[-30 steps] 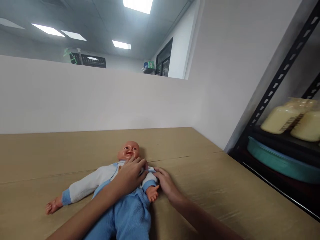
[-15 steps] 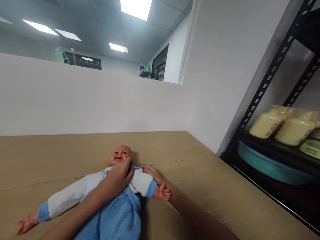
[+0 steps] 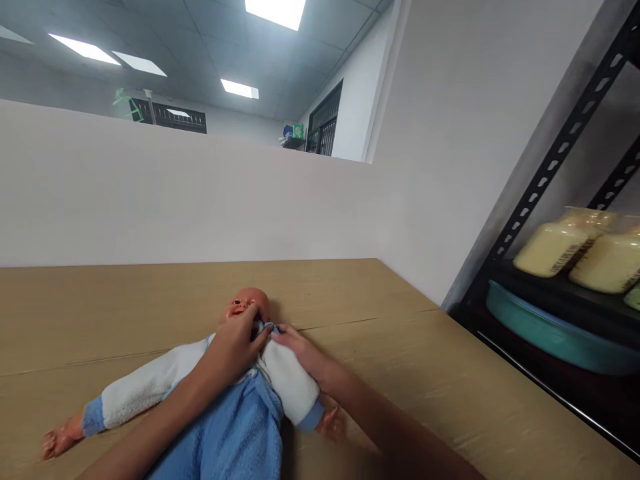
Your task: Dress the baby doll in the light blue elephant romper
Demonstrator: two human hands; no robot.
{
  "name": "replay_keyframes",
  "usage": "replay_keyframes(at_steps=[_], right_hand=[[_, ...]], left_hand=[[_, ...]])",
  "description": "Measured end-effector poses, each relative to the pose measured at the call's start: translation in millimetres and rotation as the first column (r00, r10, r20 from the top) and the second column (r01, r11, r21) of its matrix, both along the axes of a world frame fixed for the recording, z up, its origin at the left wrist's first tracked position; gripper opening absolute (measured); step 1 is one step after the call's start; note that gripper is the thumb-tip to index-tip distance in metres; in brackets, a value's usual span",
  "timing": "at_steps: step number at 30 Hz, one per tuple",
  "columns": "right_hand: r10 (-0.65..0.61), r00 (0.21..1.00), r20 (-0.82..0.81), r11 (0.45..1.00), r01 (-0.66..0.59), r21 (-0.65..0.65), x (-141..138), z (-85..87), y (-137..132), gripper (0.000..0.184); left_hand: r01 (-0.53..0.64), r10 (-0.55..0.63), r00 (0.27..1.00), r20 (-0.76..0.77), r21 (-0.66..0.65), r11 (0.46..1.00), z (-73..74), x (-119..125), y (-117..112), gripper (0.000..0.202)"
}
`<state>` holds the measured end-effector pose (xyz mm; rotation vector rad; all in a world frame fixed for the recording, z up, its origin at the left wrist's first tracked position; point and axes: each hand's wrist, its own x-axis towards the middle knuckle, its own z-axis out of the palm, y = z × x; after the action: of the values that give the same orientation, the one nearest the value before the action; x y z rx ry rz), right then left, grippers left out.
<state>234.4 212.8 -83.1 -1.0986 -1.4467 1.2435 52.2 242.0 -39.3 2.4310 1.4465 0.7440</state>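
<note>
Tan tabletop lay open right of the right hand and beyond the baby doll, up to the white half-wall closing off the far side. Leftward, the doll's outstretched arm obstructed; a black shelving rack bounded the right.

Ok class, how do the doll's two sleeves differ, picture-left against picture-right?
The picture-left sleeve stretches out sideways, while the picture-right sleeve slants down nearer the blue trousers. The person's right hand is at the top of the picture-right sleeve, but well away from the picture-left sleeve. Both are white with blue cuffs.
</note>
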Motion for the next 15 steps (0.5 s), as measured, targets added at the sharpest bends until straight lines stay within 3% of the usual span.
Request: replay_keyframes(at_steps=[3,5,10,13,15], right_hand=[[0.099,0.945,0.310,0.992,-0.119,0.047,27.4,10.1,-22.4,0.090],[0.054,0.842,0.538,0.983,-0.138,0.118,49.7,22.9,-29.6,0.082],[0.072,0.572,0.817,0.936,-0.322,0.143,80.8,45.7,-18.3,0.064],[0.007,0.553,0.833,0.932,-0.305,0.195,84.1,37.3,-7.6,0.064],[-0.051,0.583,0.811,0.923,-0.282,0.261,85.9,26.6,-3.9,0.064]], left_hand=[[-0.049,0.054,0.994,-0.092,0.059,0.997,9.0,-7.9,-1.4,0.006],[-0.099,0.112,0.981,-0.158,0.085,0.991,16.4,-11.8,-4.7,0.009],[-0.135,0.158,0.961,-0.228,0.116,0.984,21.8,-12.9,-8.3,0.019],[-0.050,0.063,0.991,-0.118,0.111,0.993,15.1,-16.5,-3.9,0.018],[0.028,-0.031,0.999,0.029,0.116,0.993,9.2,-25.4,-3.3,0.032]])
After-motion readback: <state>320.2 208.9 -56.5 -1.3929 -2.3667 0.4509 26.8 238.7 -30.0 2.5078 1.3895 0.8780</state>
